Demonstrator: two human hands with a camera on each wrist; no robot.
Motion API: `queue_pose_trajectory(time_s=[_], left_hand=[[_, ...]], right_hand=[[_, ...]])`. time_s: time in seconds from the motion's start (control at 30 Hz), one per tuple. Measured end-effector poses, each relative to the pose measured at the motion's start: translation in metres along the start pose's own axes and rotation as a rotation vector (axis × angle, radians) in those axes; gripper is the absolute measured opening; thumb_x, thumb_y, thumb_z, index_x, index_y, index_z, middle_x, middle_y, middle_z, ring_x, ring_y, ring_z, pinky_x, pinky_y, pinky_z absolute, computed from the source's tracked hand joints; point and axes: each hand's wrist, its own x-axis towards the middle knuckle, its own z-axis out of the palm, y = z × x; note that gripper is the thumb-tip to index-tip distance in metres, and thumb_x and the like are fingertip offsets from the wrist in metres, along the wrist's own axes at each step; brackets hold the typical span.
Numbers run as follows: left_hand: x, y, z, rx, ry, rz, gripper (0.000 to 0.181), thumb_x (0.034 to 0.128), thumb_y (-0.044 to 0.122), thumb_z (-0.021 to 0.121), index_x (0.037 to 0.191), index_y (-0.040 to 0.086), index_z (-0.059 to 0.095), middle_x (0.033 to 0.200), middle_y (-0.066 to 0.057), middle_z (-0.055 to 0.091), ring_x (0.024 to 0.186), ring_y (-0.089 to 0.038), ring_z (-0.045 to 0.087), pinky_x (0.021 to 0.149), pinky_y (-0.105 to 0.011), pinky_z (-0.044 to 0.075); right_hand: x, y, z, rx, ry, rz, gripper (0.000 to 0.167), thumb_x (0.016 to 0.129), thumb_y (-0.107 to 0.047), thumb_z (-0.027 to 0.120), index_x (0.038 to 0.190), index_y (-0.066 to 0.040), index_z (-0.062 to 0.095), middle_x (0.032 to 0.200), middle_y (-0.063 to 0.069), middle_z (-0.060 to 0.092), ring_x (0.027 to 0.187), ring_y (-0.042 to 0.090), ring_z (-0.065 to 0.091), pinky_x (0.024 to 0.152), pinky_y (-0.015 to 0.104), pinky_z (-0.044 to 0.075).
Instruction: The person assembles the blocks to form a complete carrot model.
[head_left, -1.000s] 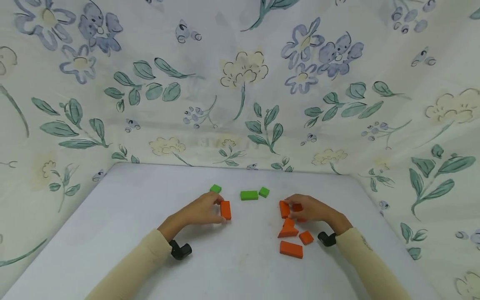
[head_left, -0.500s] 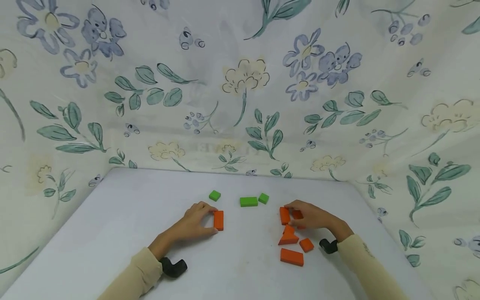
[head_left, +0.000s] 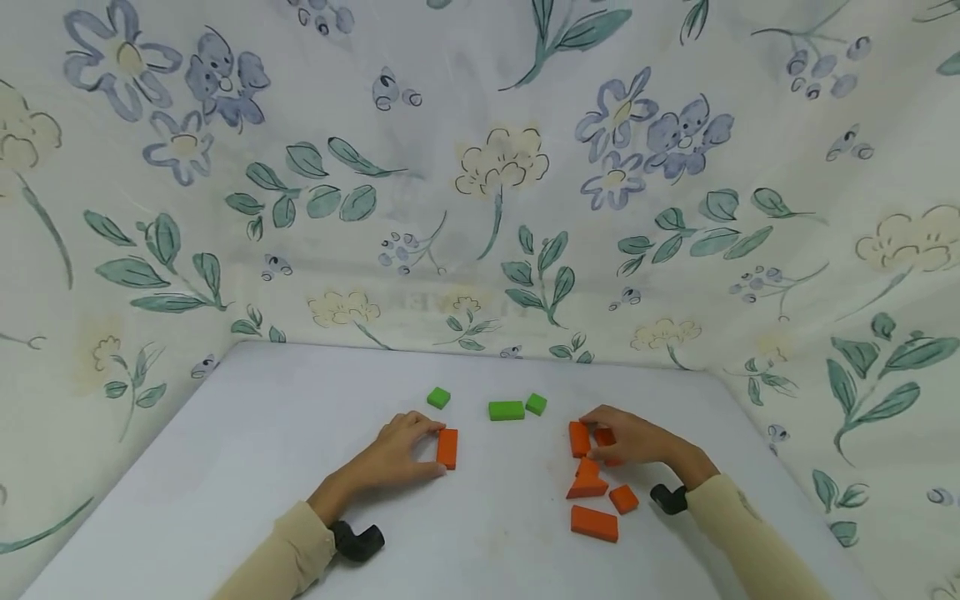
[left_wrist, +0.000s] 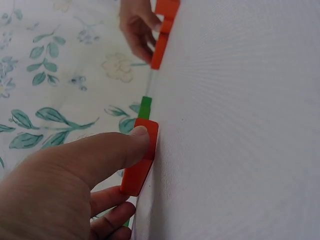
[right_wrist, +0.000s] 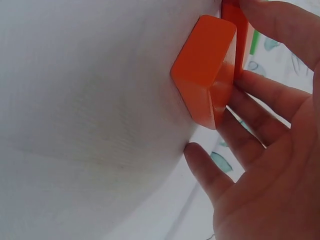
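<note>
On the left side of the white table, my left hand (head_left: 397, 454) pinches an orange rectangular block (head_left: 447, 449) by its two ends, thumb at the near end. The left wrist view shows the thumb lying on that orange block (left_wrist: 137, 170). Over at the right, my right hand (head_left: 633, 437) holds another upright orange block (head_left: 579, 439) between thumb and fingers. A further orange block (head_left: 606, 446) lies partly hidden beneath that palm; a wedge-ended orange block (right_wrist: 205, 65) is close to the fingers in the right wrist view.
Near the right hand lie an orange triangular piece (head_left: 587, 482), a small orange block (head_left: 624, 499) and a longer orange block (head_left: 594, 523). Farther back are a green rectangular block (head_left: 506, 410) and two small green blocks, one left (head_left: 438, 397), one right (head_left: 536, 404). Floral cloth (head_left: 495, 275) hangs behind.
My left hand has drawn its orange block slightly left and toward me, away from the small green block. The right hand and its block stay in place; the head view has tilted a little.
</note>
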Motion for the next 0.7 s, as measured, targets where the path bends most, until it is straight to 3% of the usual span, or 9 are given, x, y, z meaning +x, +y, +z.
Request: queue_pose_trajectory(time_s=[0.17,0.43,0.7], left_hand=[[-0.002,0.001,0.002,0.005,0.002,-0.005,0.064,0.0816,0.047,0.078,0.137,0.021,0.06,0.128,0.002,0.055,0.122,-0.019,0.046,0.102,-0.049,0.039],[-0.006,0.003,0.0,0.017,0.01,-0.007,0.063,0.0822,0.044,0.079,0.137,0.019,0.06,0.127,0.001,0.056,0.122,-0.02,0.046,0.102,-0.049,0.038],[-0.005,0.005,-0.002,0.003,0.001,0.001,0.063,0.0829,0.047,0.077,0.138,0.02,0.06,0.129,0.0,0.056,0.124,-0.021,0.046,0.104,-0.051,0.038]], right_hand=[[-0.001,-0.002,0.0,-0.038,0.04,0.004,0.057,0.089,-0.034,0.076,0.132,-0.002,0.056,0.126,0.009,0.061,0.112,0.025,0.06,0.095,0.041,0.054],[-0.003,-0.014,-0.009,-0.02,0.14,0.006,0.053,0.088,-0.026,0.076,0.13,-0.002,0.056,0.124,0.011,0.062,0.115,0.032,0.058,0.096,0.05,0.052],[-0.013,-0.051,-0.009,0.073,0.251,-0.078,0.052,0.09,-0.024,0.074,0.133,-0.003,0.056,0.121,0.008,0.063,0.114,0.037,0.057,0.097,0.056,0.05]])
